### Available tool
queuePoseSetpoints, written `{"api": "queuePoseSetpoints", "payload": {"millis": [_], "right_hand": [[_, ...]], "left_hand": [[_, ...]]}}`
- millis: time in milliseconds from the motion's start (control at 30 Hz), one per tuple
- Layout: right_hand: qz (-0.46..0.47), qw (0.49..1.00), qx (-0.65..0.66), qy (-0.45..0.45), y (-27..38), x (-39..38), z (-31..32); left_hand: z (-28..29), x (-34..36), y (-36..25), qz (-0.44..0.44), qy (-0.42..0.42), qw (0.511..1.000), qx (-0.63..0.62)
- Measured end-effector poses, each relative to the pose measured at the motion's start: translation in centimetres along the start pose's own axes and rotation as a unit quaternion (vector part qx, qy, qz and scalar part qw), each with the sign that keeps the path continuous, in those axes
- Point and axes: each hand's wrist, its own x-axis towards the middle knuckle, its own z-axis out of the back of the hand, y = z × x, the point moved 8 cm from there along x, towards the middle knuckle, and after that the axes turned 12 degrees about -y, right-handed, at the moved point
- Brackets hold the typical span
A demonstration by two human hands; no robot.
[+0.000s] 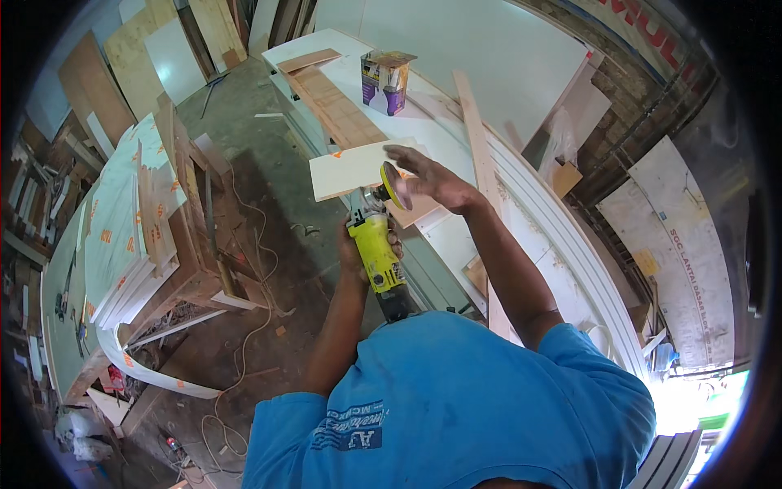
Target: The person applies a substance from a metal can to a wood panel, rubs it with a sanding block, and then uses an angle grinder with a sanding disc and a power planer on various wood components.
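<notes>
A lime-green and black angle grinder (377,253) is held upright in front of my chest, its rear end close to my shirt. My left hand (350,244) wraps around its body just below the head. A round pad with a yellow edge (393,186) sits on the grinder's spindle, facing right. My right hand (436,183) is beside the pad's face with fingers stretched out; whether the palm touches it I cannot tell. Behind the grinder head lies a pale rectangular board (350,169) on the bench.
A long white-topped bench (538,269) runs along my right, bearing wood strips (334,106) and a purple-and-black box (385,81). On the left, a second worktable (122,220) carries stacked panels. A cable (243,350) trails over the floor. Sheets (94,81) lean at the back.
</notes>
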Motion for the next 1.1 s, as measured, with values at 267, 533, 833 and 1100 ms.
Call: {"api": "queuePoseSetpoints", "payload": {"millis": [267,533,833,1100], "right_hand": [[0.045,0.992,-0.076,0.088,-1.5,2.1,0.6],[-0.137,0.983,-0.125,0.016,-5.5,3.6,2.1],[-0.181,0.978,-0.075,0.071,-6.0,4.9,1.5],[0.111,0.98,-0.151,0.063,-1.7,4.1,0.8]], "left_hand": [[0.3,2.9,0.2,0.004,-0.009,1.0,0.009],[1.6,4.6,-0.6,0.005,0.029,1.0,0.007],[0.5,5.0,-1.3,-0.009,-0.022,1.0,0.008],[0.5,4.5,-1.9,-0.029,-0.033,0.999,0.013]]}}
